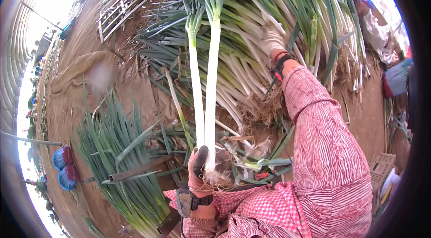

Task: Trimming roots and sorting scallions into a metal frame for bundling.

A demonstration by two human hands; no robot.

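Low in front, left fingers (203, 153) grip two leeks (213, 81); right hand (272, 40) stretches onto the pile (240, 69), grasp unclear.

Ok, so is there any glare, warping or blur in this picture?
In the head view, bright light washes out the left and upper-right edges; the pale ribbed wall bends along the rim; a hazy smudge veils part of the crumpled tan cloth; the two long white-stemmed green leeks look fairly sharp.

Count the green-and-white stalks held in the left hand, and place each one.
2: a thinner stalk on the left and a thicker stalk beside it on the right, both rising from the left hand. Its grip could hide another.
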